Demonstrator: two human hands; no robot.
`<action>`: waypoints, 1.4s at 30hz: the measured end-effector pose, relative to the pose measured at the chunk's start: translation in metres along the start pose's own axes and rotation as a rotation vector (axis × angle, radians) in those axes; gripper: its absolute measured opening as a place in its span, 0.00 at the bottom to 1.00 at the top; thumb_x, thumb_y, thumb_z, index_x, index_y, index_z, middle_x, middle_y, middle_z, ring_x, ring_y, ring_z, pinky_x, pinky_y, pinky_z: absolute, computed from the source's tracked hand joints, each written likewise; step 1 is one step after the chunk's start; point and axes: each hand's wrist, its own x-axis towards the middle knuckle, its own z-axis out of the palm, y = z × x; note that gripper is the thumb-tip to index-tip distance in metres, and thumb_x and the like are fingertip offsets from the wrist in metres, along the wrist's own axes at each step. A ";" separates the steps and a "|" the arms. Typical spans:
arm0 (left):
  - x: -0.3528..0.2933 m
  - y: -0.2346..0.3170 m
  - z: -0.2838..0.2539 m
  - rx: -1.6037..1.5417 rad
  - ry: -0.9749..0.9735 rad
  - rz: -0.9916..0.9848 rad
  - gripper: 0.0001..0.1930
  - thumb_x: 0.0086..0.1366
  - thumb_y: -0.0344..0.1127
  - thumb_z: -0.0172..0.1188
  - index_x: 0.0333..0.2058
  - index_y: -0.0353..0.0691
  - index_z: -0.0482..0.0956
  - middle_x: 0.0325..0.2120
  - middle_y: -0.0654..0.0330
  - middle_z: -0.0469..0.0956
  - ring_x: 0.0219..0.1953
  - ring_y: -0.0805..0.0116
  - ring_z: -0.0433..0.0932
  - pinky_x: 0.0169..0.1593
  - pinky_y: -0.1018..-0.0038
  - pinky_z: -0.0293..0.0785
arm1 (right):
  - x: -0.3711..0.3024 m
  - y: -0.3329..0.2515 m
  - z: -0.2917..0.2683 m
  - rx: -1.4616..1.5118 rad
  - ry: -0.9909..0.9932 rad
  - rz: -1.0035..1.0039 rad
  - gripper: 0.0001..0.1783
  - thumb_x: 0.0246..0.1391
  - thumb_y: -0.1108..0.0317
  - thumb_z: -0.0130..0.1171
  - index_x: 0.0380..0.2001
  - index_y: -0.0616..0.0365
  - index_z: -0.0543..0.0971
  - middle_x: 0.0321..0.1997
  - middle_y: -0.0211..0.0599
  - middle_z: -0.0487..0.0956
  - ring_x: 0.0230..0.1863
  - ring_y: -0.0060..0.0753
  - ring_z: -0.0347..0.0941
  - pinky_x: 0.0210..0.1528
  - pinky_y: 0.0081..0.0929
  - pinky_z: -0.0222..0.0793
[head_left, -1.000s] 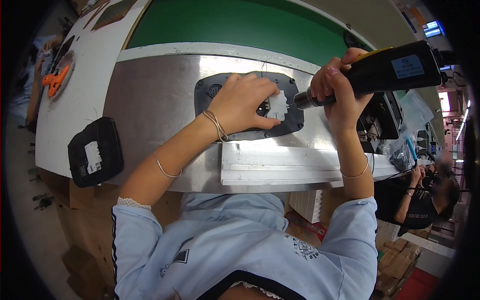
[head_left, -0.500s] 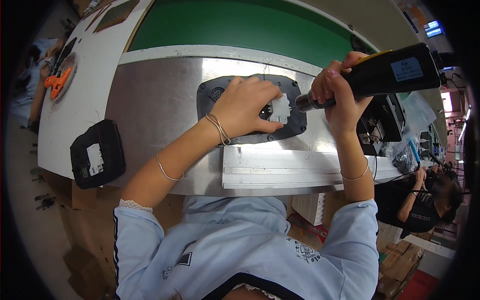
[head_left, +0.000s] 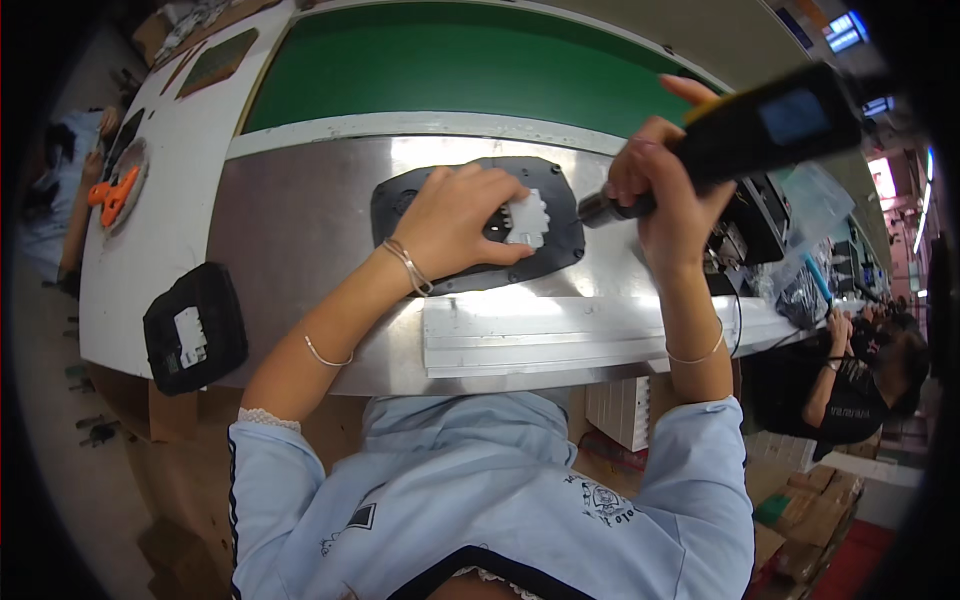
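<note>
On the metal worktop lies a dark grey plastic housing (head_left: 562,210) with a rounded outline. A white plastic piece (head_left: 528,220) sits on it, pinched at its edges between the thumb and fingers of my left hand (head_left: 445,218). The palm hides much of the housing's left half. My right hand (head_left: 668,195) grips a black electric screwdriver (head_left: 765,135) by its front part. The tool is tilted, its metal nose pointing left and down near the housing's right edge. Its tip is too blurred to tell whether it touches anything.
A second dark housing (head_left: 195,330) with a white piece lies at left. White metal rails (head_left: 540,340) run along the front edge. A black box (head_left: 750,225) and plastic bags (head_left: 815,210) stand at right, a green surface (head_left: 430,65) behind. Other people work at both sides.
My left hand, the housing and the white piece appear further left in the picture. The screwdriver has shifted left with my right hand and looks blurred; the view itself has also moved slightly.
</note>
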 end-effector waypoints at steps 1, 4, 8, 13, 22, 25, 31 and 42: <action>-0.002 0.000 -0.001 0.004 -0.002 0.003 0.26 0.47 0.53 0.69 0.41 0.44 0.78 0.36 0.62 0.77 0.43 0.63 0.73 0.49 0.67 0.63 | -0.003 -0.007 -0.006 0.019 0.042 -0.038 0.23 0.51 0.77 0.52 0.51 0.64 0.63 0.17 0.30 0.63 0.14 0.24 0.61 0.18 0.24 0.62; -0.005 0.001 -0.006 0.019 0.012 0.008 0.26 0.46 0.51 0.70 0.40 0.42 0.78 0.37 0.61 0.78 0.42 0.60 0.74 0.47 0.67 0.65 | -0.014 -0.034 -0.045 -0.060 0.144 -0.127 0.19 0.52 0.78 0.51 0.48 0.61 0.65 0.17 0.29 0.61 0.14 0.25 0.59 0.19 0.24 0.61; -0.001 0.005 -0.010 0.047 -0.014 0.009 0.25 0.46 0.49 0.71 0.40 0.41 0.78 0.37 0.60 0.78 0.42 0.60 0.75 0.46 0.67 0.67 | -0.025 -0.056 -0.121 -0.183 0.301 -0.201 0.18 0.52 0.79 0.52 0.46 0.56 0.66 0.18 0.31 0.63 0.17 0.26 0.62 0.24 0.26 0.63; 0.004 0.008 -0.009 0.039 -0.056 -0.016 0.25 0.47 0.49 0.71 0.41 0.40 0.79 0.40 0.60 0.79 0.44 0.61 0.76 0.50 0.68 0.66 | -0.024 -0.056 -0.166 -0.173 0.404 -0.210 0.16 0.51 0.81 0.52 0.44 0.57 0.68 0.21 0.33 0.67 0.17 0.26 0.63 0.24 0.27 0.63; 0.004 0.009 -0.010 0.024 -0.089 -0.049 0.27 0.46 0.51 0.71 0.42 0.41 0.78 0.41 0.60 0.79 0.45 0.61 0.75 0.52 0.67 0.65 | -0.024 -0.044 -0.160 -0.209 0.374 -0.137 0.16 0.49 0.81 0.53 0.42 0.59 0.67 0.21 0.34 0.68 0.16 0.25 0.62 0.23 0.27 0.63; 0.000 0.004 -0.008 0.013 -0.078 -0.038 0.28 0.46 0.51 0.72 0.42 0.41 0.77 0.42 0.61 0.78 0.47 0.60 0.74 0.52 0.67 0.65 | -0.027 -0.045 -0.147 -0.183 0.373 -0.064 0.18 0.50 0.79 0.52 0.45 0.61 0.66 0.20 0.32 0.66 0.16 0.24 0.61 0.23 0.25 0.62; -0.001 0.005 -0.008 0.081 -0.038 -0.002 0.31 0.43 0.52 0.71 0.45 0.44 0.77 0.41 0.62 0.77 0.47 0.63 0.71 0.54 0.67 0.59 | -0.022 -0.048 -0.091 -0.134 0.203 -0.083 0.24 0.51 0.77 0.51 0.53 0.66 0.65 0.16 0.29 0.61 0.14 0.23 0.60 0.20 0.24 0.60; -0.006 -0.006 0.005 -0.059 0.038 -0.041 0.46 0.44 0.55 0.72 0.60 0.43 0.63 0.41 0.62 0.78 0.49 0.61 0.71 0.57 0.62 0.57 | 0.011 0.019 0.029 0.110 -0.080 -0.024 0.17 0.50 0.78 0.50 0.45 0.58 0.65 0.17 0.32 0.62 0.14 0.26 0.61 0.20 0.28 0.63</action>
